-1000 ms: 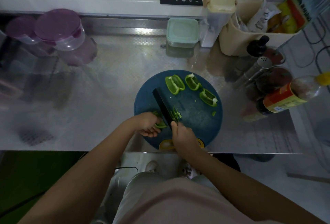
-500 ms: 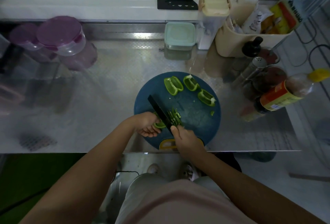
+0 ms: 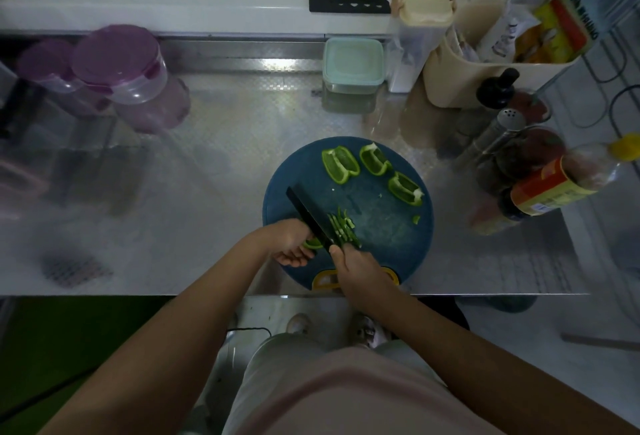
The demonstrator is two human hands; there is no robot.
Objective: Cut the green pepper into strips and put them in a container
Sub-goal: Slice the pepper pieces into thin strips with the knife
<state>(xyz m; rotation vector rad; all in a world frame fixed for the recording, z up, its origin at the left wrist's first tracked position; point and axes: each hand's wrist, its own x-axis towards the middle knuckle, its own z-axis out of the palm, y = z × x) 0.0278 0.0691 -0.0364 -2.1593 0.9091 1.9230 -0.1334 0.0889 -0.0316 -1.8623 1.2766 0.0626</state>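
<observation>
Head view. Your right hand (image 3: 360,268) grips the black knife (image 3: 310,214) by its handle. Your left hand (image 3: 289,242), fingers curled, pins a pepper piece (image 3: 313,244) on the round blue board (image 3: 381,226) — cut strips (image 3: 343,226) lie just right of the blade, three larger pieces (image 3: 339,163) at the board's far side. The mint-lidded container (image 3: 353,64) stands at the back. Bottle label (image 3: 550,188) and yellow packet (image 3: 557,32) lettering — unreadable. Surface: embossed steel counter (image 3: 225,157) below a window sill.

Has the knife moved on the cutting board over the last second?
Yes. The knife tip has swung left, nearer the left rim of the blue cutting board and the left hand.
</observation>
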